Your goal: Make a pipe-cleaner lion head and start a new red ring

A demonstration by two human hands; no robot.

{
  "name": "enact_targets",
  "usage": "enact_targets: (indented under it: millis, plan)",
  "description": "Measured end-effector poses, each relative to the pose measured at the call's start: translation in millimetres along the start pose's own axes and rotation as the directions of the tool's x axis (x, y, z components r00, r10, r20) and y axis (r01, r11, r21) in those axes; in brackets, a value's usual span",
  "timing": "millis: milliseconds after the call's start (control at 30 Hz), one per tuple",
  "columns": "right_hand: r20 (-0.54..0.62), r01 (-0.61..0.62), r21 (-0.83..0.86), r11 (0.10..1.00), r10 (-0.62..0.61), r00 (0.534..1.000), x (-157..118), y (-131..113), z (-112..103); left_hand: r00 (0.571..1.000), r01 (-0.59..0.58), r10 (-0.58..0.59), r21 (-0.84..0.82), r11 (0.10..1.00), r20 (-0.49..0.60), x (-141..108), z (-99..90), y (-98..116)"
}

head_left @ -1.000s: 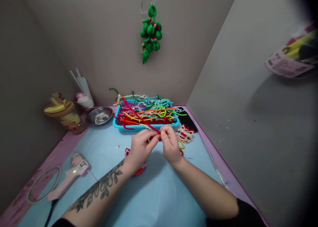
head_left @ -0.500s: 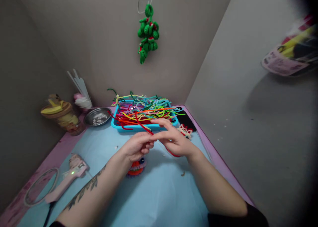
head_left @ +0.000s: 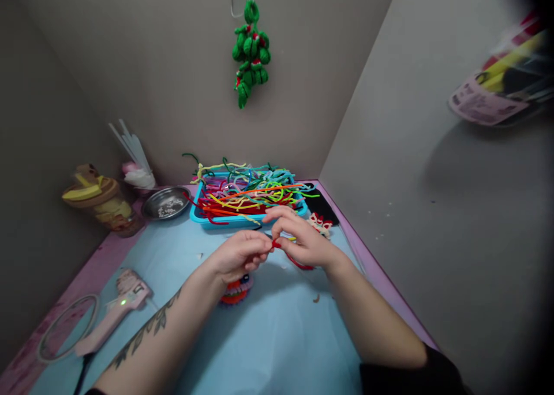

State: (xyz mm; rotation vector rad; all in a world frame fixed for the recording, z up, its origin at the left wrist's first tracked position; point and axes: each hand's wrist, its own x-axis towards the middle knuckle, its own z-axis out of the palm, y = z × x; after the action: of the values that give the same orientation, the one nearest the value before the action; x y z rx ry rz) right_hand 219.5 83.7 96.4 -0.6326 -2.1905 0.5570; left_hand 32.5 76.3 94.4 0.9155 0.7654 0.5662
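Note:
Between my fingertips is a red pipe cleaner [head_left: 276,244], bent small at the pinch. My left hand [head_left: 242,251] is closed, thumb and forefinger pinching it. My right hand [head_left: 303,239] closes its thumb and forefinger on the same spot, with the other fingers curved above. More red pipe cleaner shows under the right palm. Below my left wrist, partly hidden, lies an orange and purple fuzzy figure [head_left: 236,291]. Just past my hands stands a blue basket [head_left: 208,222] heaped with many-coloured pipe cleaners [head_left: 255,190].
A pink glue gun [head_left: 112,320] with a lit green light lies at left. Behind it are a metal dish [head_left: 167,203] of small pale bits and a lidded cup [head_left: 104,204]. A black phone [head_left: 322,204] and a red-white figure [head_left: 320,225] are at right. A green ornament [head_left: 251,55] hangs on the wall.
The red pipe cleaner's long upright end has come down and is now bent at my fingertips. My right fingers have curled in to pinch it. The view has shifted slightly.

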Motion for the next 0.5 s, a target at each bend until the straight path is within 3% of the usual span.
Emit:
enact_targets:
  millis: [100,200,333,500]
  plan:
    - [-0.036,-0.118,0.1,0.988,0.122,0.992,-0.9,2.6,8.3,0.984,-0.136,0.141,0.047,0.99,-0.113,-0.5,2.2,1.0]
    - [-0.115,-0.255,0.291,0.922,0.298,0.947,0.0,2.6,20.3,0.932,-0.268,0.283,0.096,0.959,-0.226,0.7,3.0,0.7]
    - [-0.237,-0.235,0.456,0.859,0.372,0.897,4.7,-1.4,33.2,0.866,-0.364,0.375,0.099,0.926,-0.331,2.7,3.4,-0.7]
    - [-0.325,-0.236,0.494,0.837,0.429,0.843,7.3,-3.4,40.4,0.873,-0.368,0.365,0.053,0.928,-0.323,3.1,4.6,-2.0]
